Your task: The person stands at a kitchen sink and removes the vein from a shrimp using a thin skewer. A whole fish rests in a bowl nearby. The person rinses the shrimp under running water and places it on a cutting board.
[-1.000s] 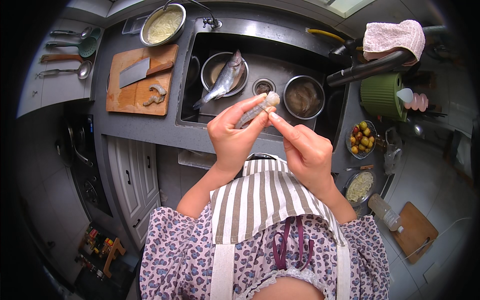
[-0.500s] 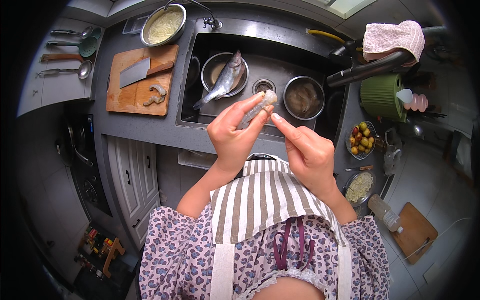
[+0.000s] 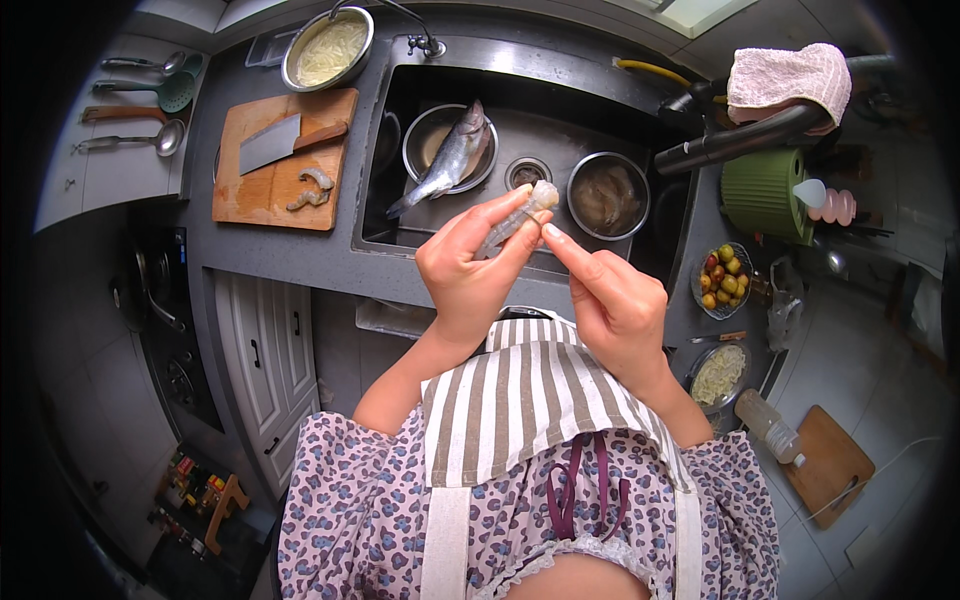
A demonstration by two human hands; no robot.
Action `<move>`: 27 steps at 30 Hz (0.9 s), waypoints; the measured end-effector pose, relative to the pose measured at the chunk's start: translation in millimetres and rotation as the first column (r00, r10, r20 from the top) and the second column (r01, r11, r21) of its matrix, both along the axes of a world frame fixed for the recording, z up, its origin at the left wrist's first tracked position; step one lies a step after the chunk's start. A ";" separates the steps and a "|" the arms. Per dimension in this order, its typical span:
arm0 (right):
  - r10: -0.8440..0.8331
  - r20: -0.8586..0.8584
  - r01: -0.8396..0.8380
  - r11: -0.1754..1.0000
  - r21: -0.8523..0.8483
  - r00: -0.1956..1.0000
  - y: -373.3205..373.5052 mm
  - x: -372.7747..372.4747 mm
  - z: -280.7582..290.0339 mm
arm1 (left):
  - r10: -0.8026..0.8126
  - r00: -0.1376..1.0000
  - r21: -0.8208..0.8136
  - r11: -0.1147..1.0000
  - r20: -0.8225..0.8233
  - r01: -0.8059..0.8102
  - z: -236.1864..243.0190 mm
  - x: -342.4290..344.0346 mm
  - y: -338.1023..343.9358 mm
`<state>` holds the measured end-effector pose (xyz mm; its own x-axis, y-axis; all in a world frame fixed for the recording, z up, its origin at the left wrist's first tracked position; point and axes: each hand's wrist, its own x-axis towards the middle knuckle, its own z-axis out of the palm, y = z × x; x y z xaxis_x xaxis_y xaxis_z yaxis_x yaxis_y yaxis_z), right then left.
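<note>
Over the front edge of the sink, my left hand [image 3: 465,250] pinches a raw grey shrimp [image 3: 515,222] between thumb and fingers, its pale end pointing up and away. My right hand [image 3: 615,295] is closed, with the fingertips brought up to the shrimp's side beside my left thumb. Whatever those fingertips grip is too small to make out. Behind the hands, a whole silver fish [image 3: 455,158] lies across a metal bowl [image 3: 408,150] in the sink [image 3: 530,258]. To the right, another metal bowl [image 3: 646,210] holds more shrimp [image 3: 606,195] in liquid.
On the left counter, a wooden board [image 3: 235,205] carries a cleaver [image 3: 270,147] and a few shrimp [image 3: 312,190]. A bowl of pale shreds [image 3: 330,52] stands behind it. To the right are a black faucet pipe [image 3: 740,138], a green container [image 3: 765,195] and a fruit bowl [image 3: 722,282].
Both hands stay almost in place. The shrimp has shifted very slightly, and my right fingertips remain at its side.
</note>
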<state>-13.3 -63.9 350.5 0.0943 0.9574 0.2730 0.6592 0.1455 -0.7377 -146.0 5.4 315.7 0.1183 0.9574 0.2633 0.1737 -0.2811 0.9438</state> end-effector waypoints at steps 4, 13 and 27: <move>0.006 -0.036 -0.005 0.999 0.037 0.999 1.5 -1.5 -3.1 | -0.016 1.000 -0.031 0.999 0.001 0.016 6.0 0.0 -0.7; 0.001 -0.040 0.000 1.000 0.031 0.999 0.8 -2.7 -4.0 | -0.047 0.998 0.045 0.998 -0.041 0.048 1.8 2.9 -2.2; 0.060 -0.028 -0.058 0.996 0.069 0.998 -1.4 -4.7 5.7 | -0.079 0.996 -0.012 0.997 0.045 0.080 -6.2 1.4 -4.9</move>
